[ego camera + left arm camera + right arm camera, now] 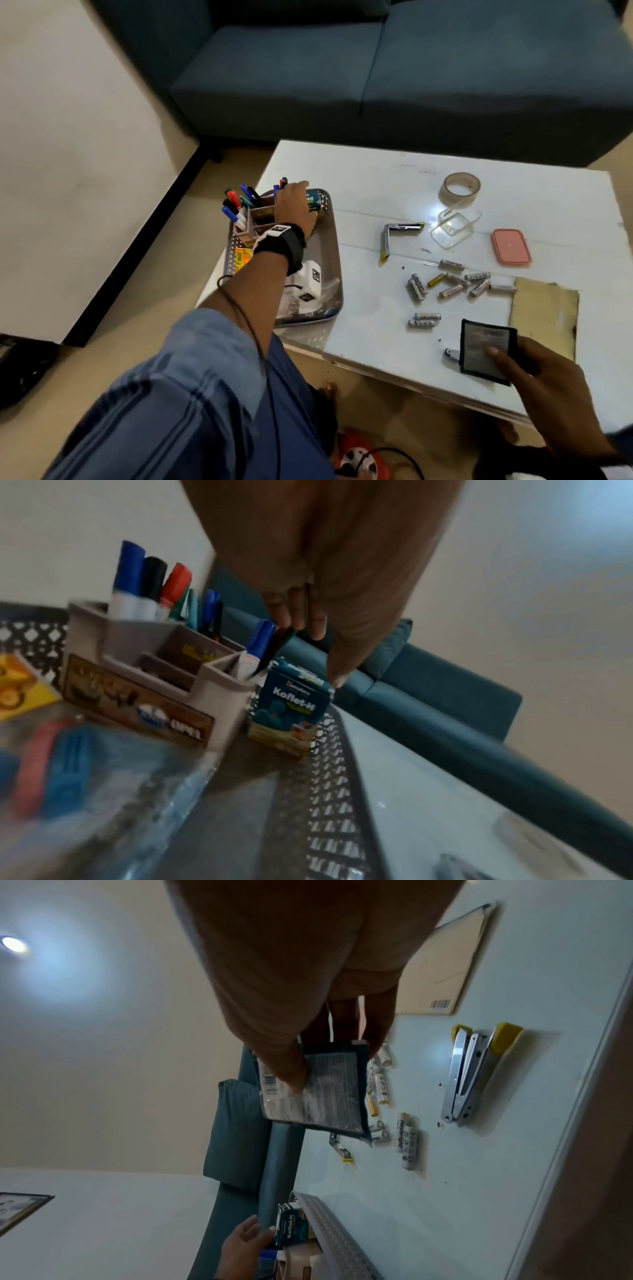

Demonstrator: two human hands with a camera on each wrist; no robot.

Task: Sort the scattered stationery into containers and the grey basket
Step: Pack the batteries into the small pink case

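The grey basket [334,240] sits at the table's left edge with a marker organiser [258,217] in it. A blue Koflet-H box [315,200] stands upright in the basket's far corner, beside the organiser [154,664]. My left hand [294,209] reaches over it with straight fingers, and one fingertip [337,680] touches the top of the box [291,707]. My right hand [513,363] pinches a dark square packet [484,346] between thumb and fingers, above the table's front edge. In the right wrist view the packet [325,1093] hangs from the thumb [287,1069].
Several batteries [448,284] lie scattered mid-table. An open stapler [397,233], a tape roll [460,186], a clear container [452,228] and its pink lid [510,246] lie farther back. A cardboard piece [544,308] lies at the right. A blue sofa [376,68] stands behind.
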